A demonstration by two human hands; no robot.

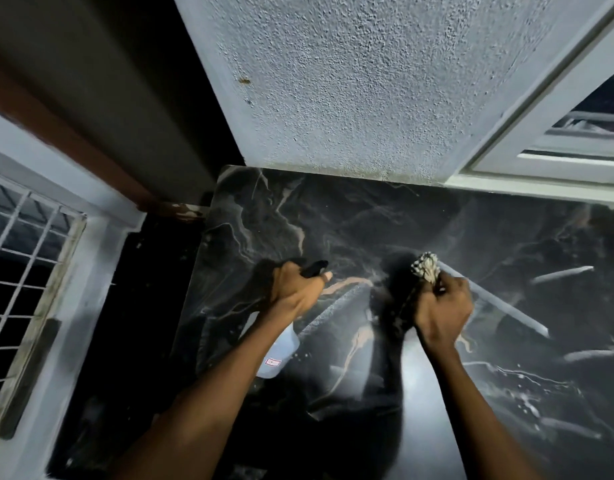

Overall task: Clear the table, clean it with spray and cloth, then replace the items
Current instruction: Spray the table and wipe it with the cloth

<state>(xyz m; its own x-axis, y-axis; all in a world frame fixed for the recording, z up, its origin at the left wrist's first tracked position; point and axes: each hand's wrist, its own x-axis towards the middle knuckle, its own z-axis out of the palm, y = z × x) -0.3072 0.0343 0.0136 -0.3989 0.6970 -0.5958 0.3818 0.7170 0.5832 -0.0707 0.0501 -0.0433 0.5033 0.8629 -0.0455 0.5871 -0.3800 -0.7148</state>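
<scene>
A black marble-patterned table (350, 216) fills the middle and right of the view, with nothing standing on it. My left hand (296, 289) grips a clear spray bottle (279, 351) by its black trigger head, nozzle pointing to the right over the tabletop. My right hand (444, 310) is closed around a bunched black-and-white cloth (426, 268), held just above or against the table; I cannot tell which. The cloth's lower part is hidden by my fingers.
A rough white wall (367, 81) borders the table's far edge. A white window frame (541, 140) sits at the upper right. At the left are a grilled window (18, 258) and a dark gap beside the table.
</scene>
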